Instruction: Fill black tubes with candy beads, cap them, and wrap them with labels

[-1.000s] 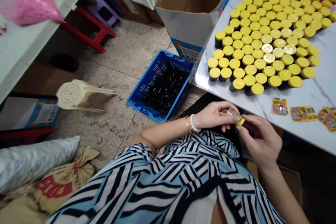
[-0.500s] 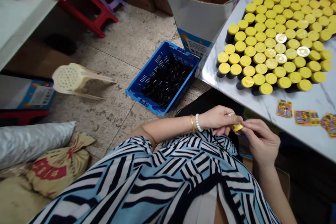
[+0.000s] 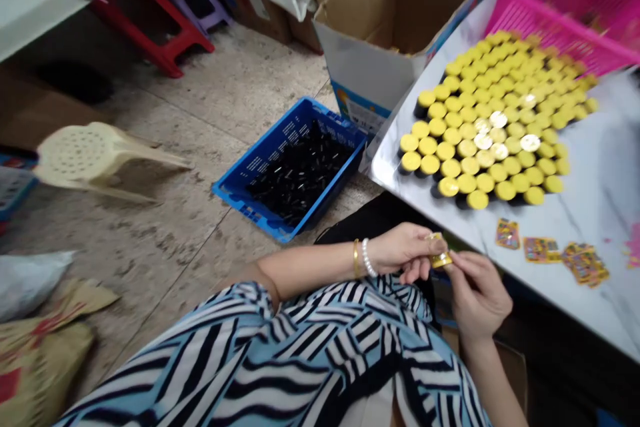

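Far left, a cream stool (image 3: 83,150). Next, a blue basket (image 3: 260,159) with little black things (image 3: 303,177) inside. Then the left hand (image 3: 406,248), with fingers pinched on a small yellow packet (image 3: 441,259), near the surface (image 3: 600,167). Right hand (image 3: 483,293) after that, with fingertips pinched on the packet's right edge. Last, on the surface, yellow-topped pots (image 3: 498,119), bright cards (image 3: 541,250), a pink basket (image 3: 537,21).

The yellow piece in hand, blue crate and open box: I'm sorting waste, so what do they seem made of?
Yellow piece: perhaps plastic film or coated paper, glossy, given its glints. Blue crate: probably moulded plastic, smooth, with slotted walls. Open box: apparently cardboard, matt brown inside, printed outside.
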The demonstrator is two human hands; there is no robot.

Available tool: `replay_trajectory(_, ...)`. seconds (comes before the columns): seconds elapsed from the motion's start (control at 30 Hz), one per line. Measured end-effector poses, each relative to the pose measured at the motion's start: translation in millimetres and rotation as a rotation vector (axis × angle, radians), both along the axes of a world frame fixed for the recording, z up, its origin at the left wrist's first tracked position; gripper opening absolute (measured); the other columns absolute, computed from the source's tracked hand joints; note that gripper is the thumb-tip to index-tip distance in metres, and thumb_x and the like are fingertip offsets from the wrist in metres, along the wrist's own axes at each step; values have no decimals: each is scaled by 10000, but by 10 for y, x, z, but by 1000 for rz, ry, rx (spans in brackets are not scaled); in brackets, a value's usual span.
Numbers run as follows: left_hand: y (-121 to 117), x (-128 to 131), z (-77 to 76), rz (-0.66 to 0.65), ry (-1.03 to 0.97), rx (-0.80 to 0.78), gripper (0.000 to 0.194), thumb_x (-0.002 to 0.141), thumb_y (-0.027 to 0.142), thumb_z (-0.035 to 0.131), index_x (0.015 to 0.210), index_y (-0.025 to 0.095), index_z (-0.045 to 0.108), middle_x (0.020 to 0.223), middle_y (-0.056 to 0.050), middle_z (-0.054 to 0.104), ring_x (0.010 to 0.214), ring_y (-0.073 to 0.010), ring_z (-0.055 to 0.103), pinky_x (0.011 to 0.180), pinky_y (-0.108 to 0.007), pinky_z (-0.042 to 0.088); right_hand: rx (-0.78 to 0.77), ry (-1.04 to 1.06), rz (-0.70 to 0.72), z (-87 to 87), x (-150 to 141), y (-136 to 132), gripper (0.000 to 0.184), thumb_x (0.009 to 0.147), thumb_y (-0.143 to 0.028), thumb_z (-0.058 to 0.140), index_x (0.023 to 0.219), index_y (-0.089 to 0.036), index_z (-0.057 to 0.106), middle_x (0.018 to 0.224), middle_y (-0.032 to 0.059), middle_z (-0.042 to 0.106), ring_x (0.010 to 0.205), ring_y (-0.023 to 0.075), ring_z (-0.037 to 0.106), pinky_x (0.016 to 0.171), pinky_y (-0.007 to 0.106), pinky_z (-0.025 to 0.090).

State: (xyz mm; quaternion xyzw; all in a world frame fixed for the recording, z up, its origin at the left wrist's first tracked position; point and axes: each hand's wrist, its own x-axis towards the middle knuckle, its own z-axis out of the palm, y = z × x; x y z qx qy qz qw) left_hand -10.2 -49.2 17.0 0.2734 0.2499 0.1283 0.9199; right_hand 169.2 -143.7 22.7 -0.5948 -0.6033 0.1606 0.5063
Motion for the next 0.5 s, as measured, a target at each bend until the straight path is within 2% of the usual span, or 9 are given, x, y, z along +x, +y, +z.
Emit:
replay_trajectory(0.1,-12,47,-42,-21,-3,-1,695,721,778,814,903,145,593,523,9,659,307,-96,525,307,-147,351,2,-129,41,12,17,3,197,888,-102,767,1012,-250,807,953,31,767,839,158,744,764,283,635)
replay_trajectory(0.17,5,73,-110,-15,-9,-2,708,738,800,785,938,150,589,526,9,659,296,-98,508,296,-152,350,32,-161,96,22,17,45,205,905,-133,752,1080,-236,780,984,49,770,868,166,762,775,268,656)
replay_trajectory(0.23,46,90,-181,-40,-43,7,748,703,827,791,928,140,600,522,-13,660,284,-106,490,274,-168,337,76,-218,182,69,52,117,321,895,-191,769,1215,-215,743,1057,81,773,922,186,782,783,258,671)
replay_trajectory(0.3,97,90,-223,-61,-115,18,801,675,850,793,973,125,632,531,-25,664,296,-111,504,281,-168,349,110,-332,297,202,166,232,406,860,-197,792,1261,-211,731,1076,84,776,913,180,791,746,215,666)
replay_trajectory(0.37,147,73,-226,-75,-165,18,855,685,857,781,1126,135,657,597,-51,711,342,-125,559,318,-167,396,115,-436,342,460,366,446,340,857,-169,776,1192,-226,758,1045,64,781,826,148,781,678,181,646)
replay_trajectory(0.4,167,61,-217,-80,-169,13,872,702,855,769,1205,152,654,635,-64,732,365,-132,584,337,-172,419,111,-459,293,639,487,614,276,874,-182,765,1145,-230,768,1029,59,782,779,140,767,648,189,639)
replay_trajectory(0.47,191,38,-186,-85,-141,1,871,743,836,753,1294,170,644,675,-77,749,389,-141,606,360,-187,448,124,-492,111,1074,744,1090,186,918,-247,756,1100,-222,782,992,58,783,668,114,713,613,216,617)
replay_trajectory(0.5,190,29,-167,-85,-116,-1,851,761,817,754,1300,168,644,677,-76,747,386,-142,603,361,-193,449,175,-516,-10,1306,877,1389,158,896,-301,794,1029,-216,798,874,35,768,617,104,678,574,211,579)
